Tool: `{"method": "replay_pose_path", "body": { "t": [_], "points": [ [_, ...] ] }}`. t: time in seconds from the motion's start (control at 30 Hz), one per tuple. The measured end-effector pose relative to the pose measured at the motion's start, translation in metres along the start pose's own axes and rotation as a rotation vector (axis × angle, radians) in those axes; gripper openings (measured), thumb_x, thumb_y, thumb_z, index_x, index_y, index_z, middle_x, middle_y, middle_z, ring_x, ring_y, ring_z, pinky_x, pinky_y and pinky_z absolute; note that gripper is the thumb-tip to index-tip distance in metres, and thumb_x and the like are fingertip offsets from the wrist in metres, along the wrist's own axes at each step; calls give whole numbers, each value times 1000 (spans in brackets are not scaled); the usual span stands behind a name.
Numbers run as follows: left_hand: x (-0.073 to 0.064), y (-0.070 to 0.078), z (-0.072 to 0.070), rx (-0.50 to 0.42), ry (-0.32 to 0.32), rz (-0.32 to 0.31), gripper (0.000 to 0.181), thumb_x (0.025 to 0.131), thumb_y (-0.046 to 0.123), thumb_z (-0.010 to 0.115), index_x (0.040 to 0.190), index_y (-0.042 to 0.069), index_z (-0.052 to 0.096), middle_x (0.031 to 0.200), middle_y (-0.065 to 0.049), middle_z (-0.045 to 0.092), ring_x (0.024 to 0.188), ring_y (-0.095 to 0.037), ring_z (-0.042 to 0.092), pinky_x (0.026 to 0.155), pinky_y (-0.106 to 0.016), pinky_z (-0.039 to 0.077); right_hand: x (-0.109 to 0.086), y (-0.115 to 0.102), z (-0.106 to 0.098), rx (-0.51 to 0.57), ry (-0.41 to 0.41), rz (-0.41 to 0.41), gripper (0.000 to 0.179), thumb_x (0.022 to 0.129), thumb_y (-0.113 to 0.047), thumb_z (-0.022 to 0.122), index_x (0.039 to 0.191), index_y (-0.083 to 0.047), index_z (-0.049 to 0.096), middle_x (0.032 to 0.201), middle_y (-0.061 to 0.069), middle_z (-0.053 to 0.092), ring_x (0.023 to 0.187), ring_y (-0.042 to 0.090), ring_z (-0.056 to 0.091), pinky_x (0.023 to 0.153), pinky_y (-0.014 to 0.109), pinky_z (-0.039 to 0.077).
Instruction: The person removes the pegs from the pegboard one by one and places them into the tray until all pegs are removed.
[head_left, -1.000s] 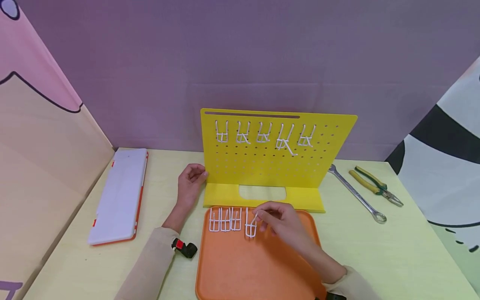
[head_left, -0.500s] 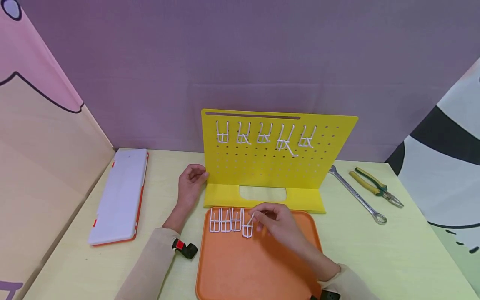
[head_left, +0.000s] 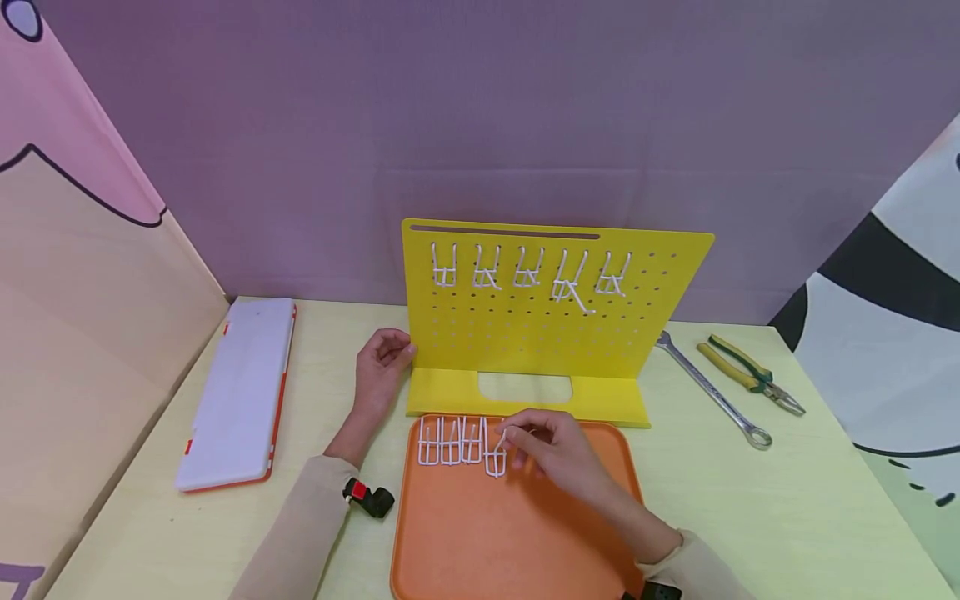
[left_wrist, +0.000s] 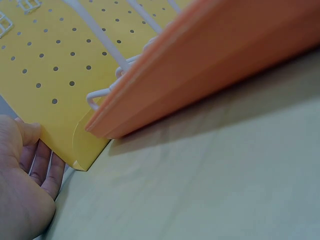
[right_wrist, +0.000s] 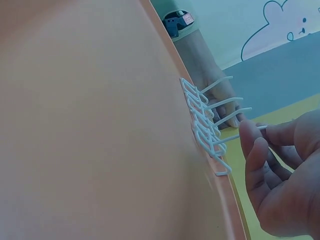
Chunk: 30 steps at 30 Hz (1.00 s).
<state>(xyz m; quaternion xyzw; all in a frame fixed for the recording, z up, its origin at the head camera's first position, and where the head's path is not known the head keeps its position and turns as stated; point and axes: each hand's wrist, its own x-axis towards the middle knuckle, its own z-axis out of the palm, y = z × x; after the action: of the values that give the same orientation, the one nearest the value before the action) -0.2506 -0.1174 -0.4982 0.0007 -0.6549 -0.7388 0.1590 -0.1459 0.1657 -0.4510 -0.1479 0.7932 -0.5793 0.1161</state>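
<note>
A yellow pegboard stands upright on its base, with several white wire hooks along its upper rows. At its left edge my left hand grips the board, thumb on the front and fingers behind the edge. My right hand pinches the prong of a white wire pegboard hook between thumb and fingertips, over the orange tray. Three similar hooks sit side by side to its left, at the tray's far rim, prongs pointing up.
To the left lies a white flat case with red edges. A combination wrench and pliers with yellow-green handles lie right of the board. A purple cloth hangs behind the table.
My right hand has shifted slightly left with the hook, bringing it up close to the three others in the row. The left hand has stayed at the board's edge.
</note>
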Motion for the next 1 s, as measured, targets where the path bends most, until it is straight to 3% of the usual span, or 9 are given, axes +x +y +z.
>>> {"method": "replay_pose_path", "body": {
  "t": [0.2,0.6,0.83,1.0],
  "points": [
    [0,-2,-1,-7,-2,5,17,101,-13,72,116,-14,65,96,3,70,88,-6,66,85,-15,56,0,0,-1,12,-6,28,22,111,-8,68,122,9,77,103,26,78,73,22,75,54,23,52],
    [0,-3,-2,-24,-10,20,13,100,-13,73,110,-8,66,96,1,69,88,-7,66,85,-17,56,-1,-1,-4,14,-23,18,24,110,-7,68,126,9,76,102,26,78,71,22,73,55,24,54],
    [0,-2,-2,-29,-13,17,12,101,-13,72,108,-5,68,97,1,68,89,-8,66,86,-17,56,-2,-8,-12,27,39,-21,19,110,-4,68,122,7,77,99,25,74,71,21,72,55,29,55],
    [1,-3,-2,-25,-15,11,13,101,-13,72,112,-11,65,96,3,68,89,-7,66,85,-16,56,-3,-22,-20,31,115,-23,19,108,-6,71,123,3,78,98,24,74,72,17,72,56,29,54]
  ]
}}
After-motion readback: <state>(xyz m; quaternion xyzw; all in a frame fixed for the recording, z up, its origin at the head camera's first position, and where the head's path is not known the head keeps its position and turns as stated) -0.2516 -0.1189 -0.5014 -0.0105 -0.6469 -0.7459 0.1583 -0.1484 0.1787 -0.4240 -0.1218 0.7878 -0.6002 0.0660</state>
